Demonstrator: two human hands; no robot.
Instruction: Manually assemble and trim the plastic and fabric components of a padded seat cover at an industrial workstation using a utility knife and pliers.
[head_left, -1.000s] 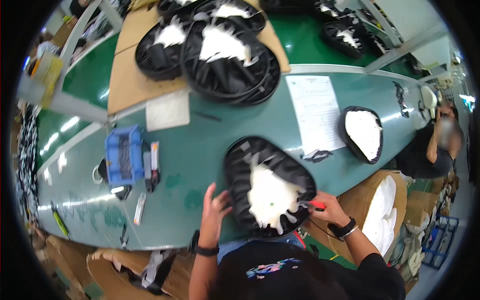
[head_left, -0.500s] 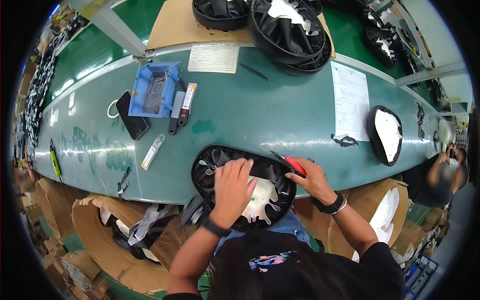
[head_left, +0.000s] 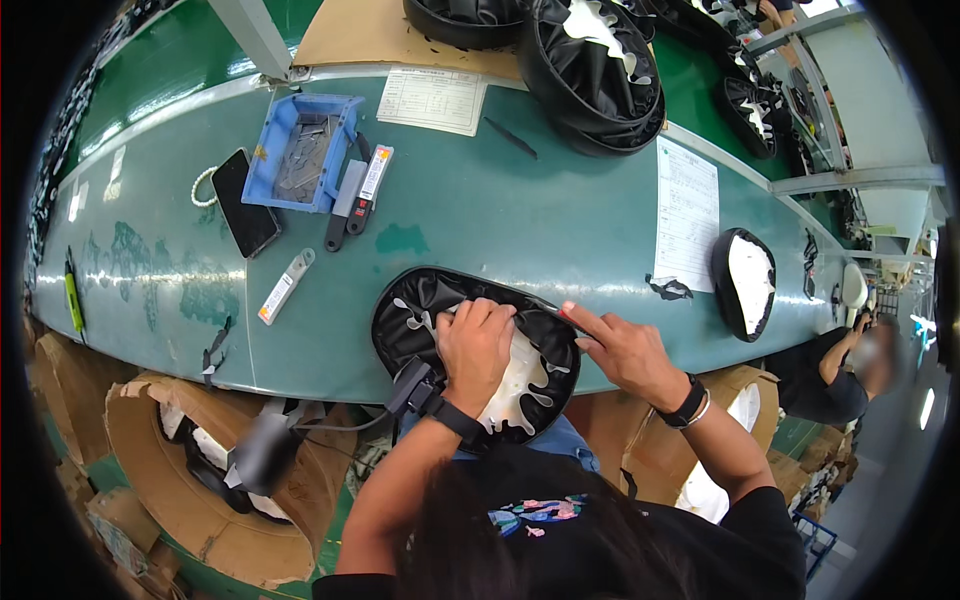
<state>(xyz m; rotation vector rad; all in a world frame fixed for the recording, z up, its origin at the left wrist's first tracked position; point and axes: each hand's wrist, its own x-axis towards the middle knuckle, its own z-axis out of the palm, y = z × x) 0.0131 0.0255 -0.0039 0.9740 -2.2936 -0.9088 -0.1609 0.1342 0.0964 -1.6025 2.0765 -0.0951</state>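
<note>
Step in hand: a black seat cover (head_left: pixel 415 310) with a white foam core (head_left: pixel 520 375) is being worked on at the near edge of the green bench (head_left: pixel 520 225); judged from the pose, the black edge is being pressed or tucked over the foam.
Seat cover place: at 6 o'clock on the bench, overhanging the near edge slightly, well apart from the other pieces.
Left hand (head_left: pixel 475 345): laid flat on the middle of the piece, fingers curled over the foam and pointing to 12 o'clock; the grip is pressed down rather than closed round anything.
Right hand (head_left: pixel 625 350): set at the 3 o'clock rim of the piece, forefinger stretched toward 10 o'clock along the black edge; whether a tool is pinched in this grip cannot be told.
Next move, as judged: steady downward pressure from the left hand and a careful run along the rim by the right are called for, so the edge is not wrinkled.
Nearby: a blue tray (head_left: pixel 300 150) and a dark phone (head_left: pixel 245 205) at 10 o'clock; a paper sheet (head_left: pixel 688 215) and a second seat piece (head_left: pixel 748 283) at 2 o'clock.
</note>
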